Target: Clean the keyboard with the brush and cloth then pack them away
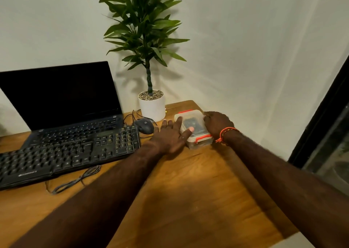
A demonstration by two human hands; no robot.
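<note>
Near the far right corner of the wooden surface (188, 191), the clear plastic orange-clipped box (194, 128) is steadied under the released left hand (170, 136); the right hand (217, 124) grasps its far side, probably for opening.

You look from a single head-worn camera, forward and down over the wooden desk (188, 191), close above your own forearms, facing the corner wall (245, 49); wide-angle view.
</note>
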